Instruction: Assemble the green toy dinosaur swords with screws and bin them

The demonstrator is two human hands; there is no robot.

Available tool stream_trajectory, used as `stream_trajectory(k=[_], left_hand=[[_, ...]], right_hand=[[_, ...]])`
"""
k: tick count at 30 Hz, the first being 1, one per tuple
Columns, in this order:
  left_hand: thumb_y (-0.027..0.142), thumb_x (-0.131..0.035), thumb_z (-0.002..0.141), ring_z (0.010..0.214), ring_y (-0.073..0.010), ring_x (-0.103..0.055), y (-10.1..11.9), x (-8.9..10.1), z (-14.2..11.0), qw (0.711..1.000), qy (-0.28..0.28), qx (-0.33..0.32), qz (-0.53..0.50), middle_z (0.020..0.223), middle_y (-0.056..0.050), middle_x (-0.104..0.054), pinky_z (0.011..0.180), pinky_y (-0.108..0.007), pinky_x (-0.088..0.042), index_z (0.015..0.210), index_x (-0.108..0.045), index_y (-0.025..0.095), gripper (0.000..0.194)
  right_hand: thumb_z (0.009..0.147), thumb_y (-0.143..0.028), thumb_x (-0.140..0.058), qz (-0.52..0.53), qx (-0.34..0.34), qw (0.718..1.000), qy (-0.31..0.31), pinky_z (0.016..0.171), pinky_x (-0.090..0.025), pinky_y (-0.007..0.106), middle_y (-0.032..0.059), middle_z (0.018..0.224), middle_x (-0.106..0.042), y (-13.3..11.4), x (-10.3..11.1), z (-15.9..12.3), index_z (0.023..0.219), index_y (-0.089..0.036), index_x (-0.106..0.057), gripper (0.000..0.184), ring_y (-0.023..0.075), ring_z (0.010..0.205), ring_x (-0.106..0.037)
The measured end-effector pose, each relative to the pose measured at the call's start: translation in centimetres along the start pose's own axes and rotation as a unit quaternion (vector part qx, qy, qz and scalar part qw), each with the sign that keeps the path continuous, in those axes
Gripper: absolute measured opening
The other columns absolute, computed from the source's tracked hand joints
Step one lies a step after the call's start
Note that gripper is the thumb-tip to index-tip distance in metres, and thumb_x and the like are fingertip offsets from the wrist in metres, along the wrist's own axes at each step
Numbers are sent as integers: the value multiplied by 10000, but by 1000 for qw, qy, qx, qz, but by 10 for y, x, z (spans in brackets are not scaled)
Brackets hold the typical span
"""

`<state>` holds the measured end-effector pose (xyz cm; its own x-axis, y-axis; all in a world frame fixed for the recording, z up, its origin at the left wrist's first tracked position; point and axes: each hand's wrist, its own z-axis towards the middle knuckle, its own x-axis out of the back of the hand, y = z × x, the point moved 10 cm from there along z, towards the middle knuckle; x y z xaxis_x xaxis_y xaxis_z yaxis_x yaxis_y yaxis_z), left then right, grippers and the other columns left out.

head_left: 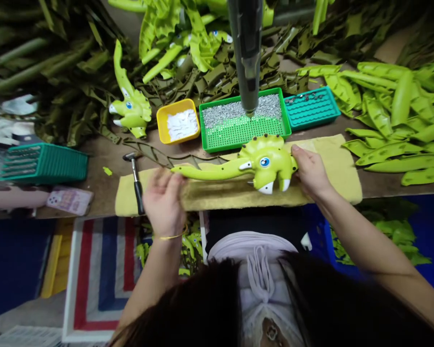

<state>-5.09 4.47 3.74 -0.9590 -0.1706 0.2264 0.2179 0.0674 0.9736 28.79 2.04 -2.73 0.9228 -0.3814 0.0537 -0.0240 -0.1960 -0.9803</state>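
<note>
A lime-green inflatable-looking toy dinosaur point(264, 164) with a frilled head and blue eye lies across a yellow felt pad point(332, 168). My left hand point(162, 202) curls around its long tail near the body. My right hand point(311, 171) grips the frill at the head end. A dark olive serrated strip point(159, 154) lies just behind the tail. Close to my left hand, a small hammer point(136, 180) rests on the pad's left end, its head on the bench.
A grey press tool point(248, 53) hangs over a green tray of silver studs point(238, 120). Nearby are a yellow box of white pieces point(177, 120) and a teal tray point(311, 108). Piles of green parts point(394, 115) cover the bench's far side and right.
</note>
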Motion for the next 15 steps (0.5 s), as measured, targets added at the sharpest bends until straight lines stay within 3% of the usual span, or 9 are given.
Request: stream_trajectory(k=[2,4,6,7,9,10,12,13,15], left_hand=[[429,-712,801,1372,-294,-437,35,-5,-6,978,-5,-151,145,1297,-63,-628,1140,-479,-382,1128,-625,251,382],[382,-700,814,1362,-323,-447,49,-39,-13,931,-122,-246,241,1313,-86,-625,1171,-538,-299,1130,-657,249,345],[343,-650,845,1250,-324,-561,47,-71,-18,887,-242,-285,271,1243,-108,-671,1133,-543,-340,1086,-697,238,267],[326,-625,857,1187,-312,-608,46,-82,-19,873,-274,-294,277,1208,-115,-689,1101,-520,-383,1081,-706,231,256],[319,-593,868,1093,-293,-657,46,-97,-18,854,-293,-313,295,1161,-131,-708,1023,-467,-456,1093,-709,209,276],[325,-573,878,1067,-289,-666,47,-103,-17,845,-295,-326,305,1150,-138,-711,994,-451,-472,1105,-705,197,292],[340,-514,909,1064,-285,-665,48,-115,-19,822,-307,-352,325,1164,-149,-704,975,-438,-477,1143,-689,178,333],[350,-492,921,1076,-289,-659,48,-118,-19,813,-312,-362,333,1176,-156,-697,983,-441,-469,1159,-680,167,354],[368,-482,924,1109,-304,-641,45,-115,-13,810,-302,-364,346,1195,-171,-685,1009,-458,-449,1179,-663,145,384]], right_hand=[[747,-630,-622,23,-36,999,3,427,-292,228,-42,522,-451,5,3,3,605,-202,-493,470,76,456,-372],[763,-662,-583,-7,-82,995,-49,399,-254,233,-48,463,-405,10,1,5,576,-201,-482,507,70,402,-322],[802,-726,-468,-108,-90,984,-108,405,-296,258,-26,454,-437,5,5,4,625,-192,-555,569,94,394,-355],[816,-752,-406,-171,-50,978,-106,445,-369,285,6,508,-515,-8,13,5,703,-182,-612,617,123,438,-436],[794,-797,-374,-285,120,949,-62,690,-520,407,115,833,-691,-54,25,-1,974,-164,-670,722,225,739,-632],[766,-805,-419,-325,220,919,-45,857,-509,478,161,1063,-690,-77,23,-10,1112,-162,-646,764,279,962,-641],[744,-734,-562,-366,366,852,-83,1057,-404,529,171,1337,-584,-103,6,-32,1246,-181,-594,747,320,1240,-533],[755,-669,-613,-369,399,831,-117,1069,-403,515,155,1341,-590,-104,-3,-39,1242,-196,-604,679,309,1256,-531],[806,-542,-641,-347,404,832,-154,993,-480,455,115,1201,-681,-101,-8,-37,1160,-214,-653,483,261,1135,-619]])
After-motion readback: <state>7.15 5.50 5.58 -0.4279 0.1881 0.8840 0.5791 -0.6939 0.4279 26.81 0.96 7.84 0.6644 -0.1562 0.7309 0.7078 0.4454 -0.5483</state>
